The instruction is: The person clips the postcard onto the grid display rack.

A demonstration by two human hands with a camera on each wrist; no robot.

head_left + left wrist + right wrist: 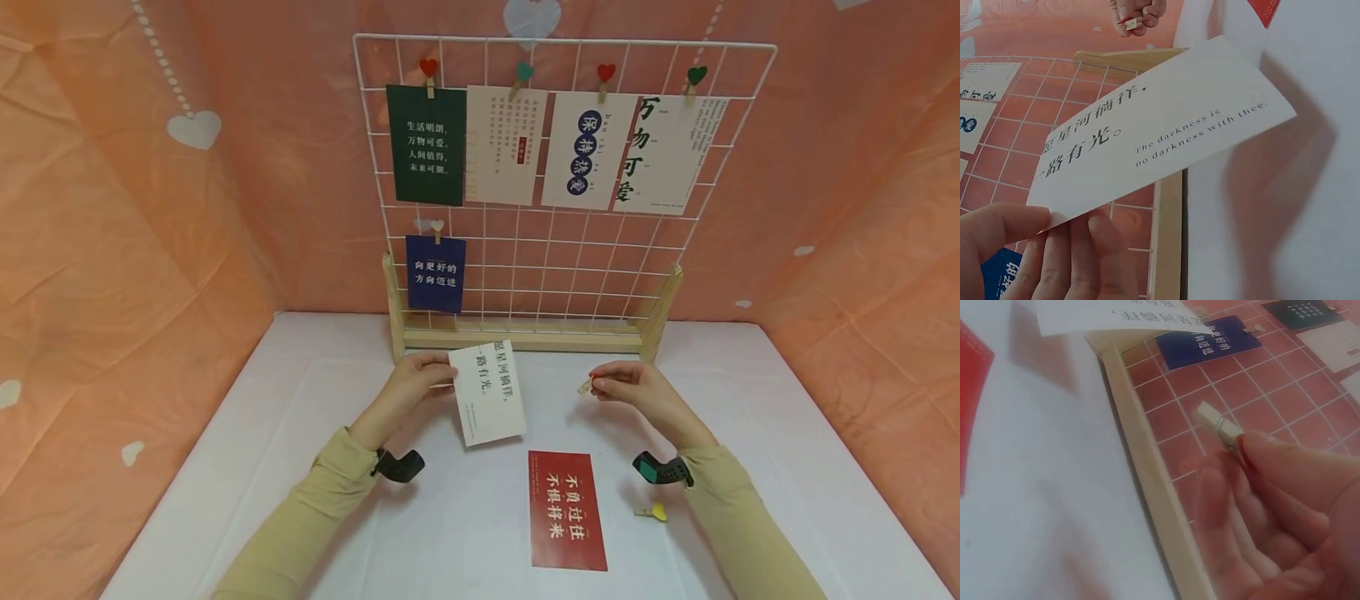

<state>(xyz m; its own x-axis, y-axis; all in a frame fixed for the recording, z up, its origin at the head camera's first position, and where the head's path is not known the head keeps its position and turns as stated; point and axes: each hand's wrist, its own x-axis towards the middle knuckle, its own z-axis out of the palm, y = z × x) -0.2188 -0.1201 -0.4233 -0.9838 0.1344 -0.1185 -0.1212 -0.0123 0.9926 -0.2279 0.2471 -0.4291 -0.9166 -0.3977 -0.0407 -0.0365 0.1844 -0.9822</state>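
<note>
My left hand point(408, 392) pinches a white card point(491, 408) with dark Chinese lettering by its left edge, tilted above the table. In the left wrist view the thumb and fingers grip one end of the card point(1166, 119), which also bears small English print. To the right, my right hand point(641, 390) holds a small wooden clothespin point(585, 387) between thumb and fingers. The right wrist view shows the clothespin point(1219, 425) with its wooden tip pointing out and a bit of red at the thumb. Both hands are in front of the white wire grid rack point(555, 275).
Several cards hang from the rack's top by heart clothespins, among them a dark green card point(425, 179). A navy card point(435, 287) hangs below at left. On the white table lie a red card point(566, 550) and a yellow heart clothespin point(652, 512). The rack has a wooden base point(521, 341).
</note>
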